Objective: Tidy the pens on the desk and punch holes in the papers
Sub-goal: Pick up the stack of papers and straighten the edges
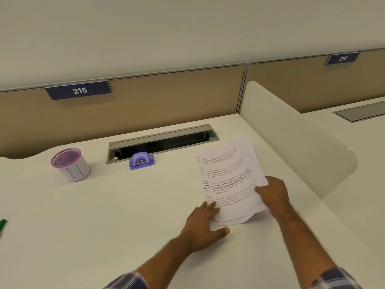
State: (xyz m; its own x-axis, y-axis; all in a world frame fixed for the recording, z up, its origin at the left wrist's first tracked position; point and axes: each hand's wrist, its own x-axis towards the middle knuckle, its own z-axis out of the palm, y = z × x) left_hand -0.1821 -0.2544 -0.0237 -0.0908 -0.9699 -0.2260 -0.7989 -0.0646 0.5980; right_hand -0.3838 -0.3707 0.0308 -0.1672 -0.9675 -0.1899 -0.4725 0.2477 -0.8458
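Plaid sleeves (pixel 129 280) frame the bottom edge, one on each forearm. Nearest of the two, the left hand (pixel 205 223) lies flat on the desk (pixel 104 215), fingers straight, its fingertips touching the near-left corner of the papers (pixel 229 180) and the thumb spread out beside the stack's lower edge. Just beyond, the right hand (pixel 273 195) grips the right edge of the papers, thumb on top of the printed sheet and fingers tucked under, so that side is raised off the desk. The sheets are fanned unevenly. At the far left edge a green pen (pixel 3 224) pokes into view. Farther back stands a purple hole punch (pixel 142 161), just in front of the open cable slot (pixel 162 142). Left of it, well apart from the papers, sits a mesh pen cup (pixel 70 164) with a pink rim. Behind, a partition carries the tags 215 (pixel 80 90) and 216 (pixel 342 58)
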